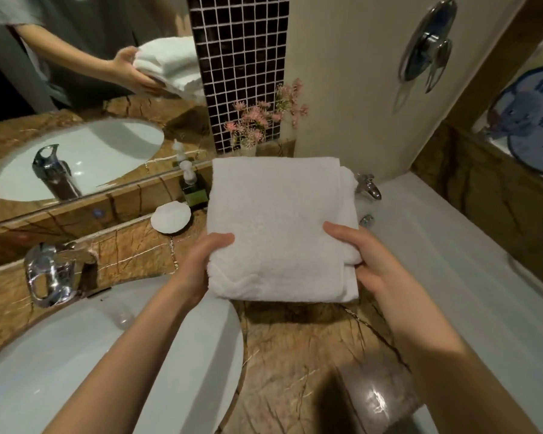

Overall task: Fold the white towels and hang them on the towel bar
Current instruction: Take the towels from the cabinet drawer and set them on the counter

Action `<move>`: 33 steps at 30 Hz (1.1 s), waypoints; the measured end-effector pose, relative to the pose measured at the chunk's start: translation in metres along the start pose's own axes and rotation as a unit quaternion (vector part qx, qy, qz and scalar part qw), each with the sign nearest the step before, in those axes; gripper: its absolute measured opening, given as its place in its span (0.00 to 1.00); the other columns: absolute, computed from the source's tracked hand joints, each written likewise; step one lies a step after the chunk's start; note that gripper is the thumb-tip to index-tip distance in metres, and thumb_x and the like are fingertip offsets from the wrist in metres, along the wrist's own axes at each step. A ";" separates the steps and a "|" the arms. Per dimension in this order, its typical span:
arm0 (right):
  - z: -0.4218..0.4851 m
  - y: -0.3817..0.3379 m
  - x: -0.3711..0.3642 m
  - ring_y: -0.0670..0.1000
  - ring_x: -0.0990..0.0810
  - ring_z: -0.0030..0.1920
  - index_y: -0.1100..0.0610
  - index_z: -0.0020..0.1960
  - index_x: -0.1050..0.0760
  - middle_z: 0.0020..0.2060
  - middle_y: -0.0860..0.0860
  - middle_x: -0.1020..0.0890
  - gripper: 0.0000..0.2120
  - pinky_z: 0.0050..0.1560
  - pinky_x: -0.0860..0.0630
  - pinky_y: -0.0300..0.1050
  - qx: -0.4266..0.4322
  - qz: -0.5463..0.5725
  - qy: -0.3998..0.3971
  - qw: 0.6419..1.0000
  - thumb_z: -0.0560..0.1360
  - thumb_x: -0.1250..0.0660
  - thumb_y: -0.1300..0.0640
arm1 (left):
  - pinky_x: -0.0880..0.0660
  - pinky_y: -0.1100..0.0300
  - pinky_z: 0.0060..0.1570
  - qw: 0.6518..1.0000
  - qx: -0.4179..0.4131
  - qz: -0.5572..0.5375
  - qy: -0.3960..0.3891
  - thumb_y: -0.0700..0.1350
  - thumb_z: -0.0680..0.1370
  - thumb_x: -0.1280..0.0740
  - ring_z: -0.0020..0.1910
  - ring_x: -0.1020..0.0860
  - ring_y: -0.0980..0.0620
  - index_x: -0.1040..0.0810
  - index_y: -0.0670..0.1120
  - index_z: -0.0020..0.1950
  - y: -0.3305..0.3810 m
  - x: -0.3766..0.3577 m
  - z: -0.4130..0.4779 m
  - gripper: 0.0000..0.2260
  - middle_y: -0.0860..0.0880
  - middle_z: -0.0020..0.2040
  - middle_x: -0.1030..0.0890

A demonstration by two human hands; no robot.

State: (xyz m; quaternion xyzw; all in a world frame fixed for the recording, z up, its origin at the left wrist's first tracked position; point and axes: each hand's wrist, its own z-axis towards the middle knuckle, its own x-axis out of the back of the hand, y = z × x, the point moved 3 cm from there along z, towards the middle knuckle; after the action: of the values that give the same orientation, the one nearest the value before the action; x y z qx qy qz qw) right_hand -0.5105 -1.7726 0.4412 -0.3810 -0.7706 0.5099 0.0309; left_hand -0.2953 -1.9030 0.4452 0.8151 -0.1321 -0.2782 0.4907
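Near left, the sink (76,386) sits in the marble counter (295,355). Over that counter the left hand (201,270) and right hand (367,264) clamp the folded white towel (279,227) at its near corners, thumbs on top, fingers probably curled beneath. Beyond stand pink flowers (257,120).

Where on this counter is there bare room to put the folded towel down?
Bare brown marble counter shows on the near side of the folded white towel, between the white oval basin and the white bathtub. The back strip by the mirror is crowded: white shell-shaped dish, green pump bottle, pink flowers.
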 end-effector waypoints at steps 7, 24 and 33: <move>0.028 0.045 0.022 0.53 0.18 0.56 0.54 0.61 0.22 0.56 0.54 0.17 0.34 0.48 0.20 0.45 0.003 -0.008 -0.022 1.000 0.57 0.18 0.52 | 0.26 0.67 0.26 0.999 0.028 0.027 0.000 0.42 0.63 0.35 0.30 0.19 0.57 0.25 0.44 0.46 -0.042 0.009 0.029 0.13 0.53 0.31 0.17; 0.054 0.080 0.040 0.54 0.19 0.57 0.55 0.65 0.25 0.57 0.52 0.17 0.34 0.61 0.25 0.56 0.030 -0.037 0.044 0.998 0.61 0.20 0.53 | 0.27 0.67 0.26 0.992 0.110 0.060 0.009 0.45 0.62 0.34 0.29 0.19 0.56 0.24 0.46 0.44 -0.086 0.019 0.070 0.12 0.53 0.30 0.18; 0.060 0.085 0.041 0.54 0.19 0.57 0.54 0.64 0.25 0.57 0.51 0.17 0.33 0.62 0.25 0.57 0.024 -0.032 0.047 0.998 0.61 0.20 0.51 | 0.28 0.66 0.23 0.989 0.121 0.082 0.023 0.47 0.61 0.34 0.30 0.19 0.55 0.26 0.46 0.56 -0.085 0.018 0.077 0.24 0.53 0.34 0.18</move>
State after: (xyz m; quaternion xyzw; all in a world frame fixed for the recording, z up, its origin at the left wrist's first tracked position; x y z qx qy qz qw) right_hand -0.5185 -1.7770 0.3292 -0.3791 -0.7676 0.5085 0.0926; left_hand -0.3308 -1.9265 0.3370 0.8610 -0.2199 -0.2001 0.4126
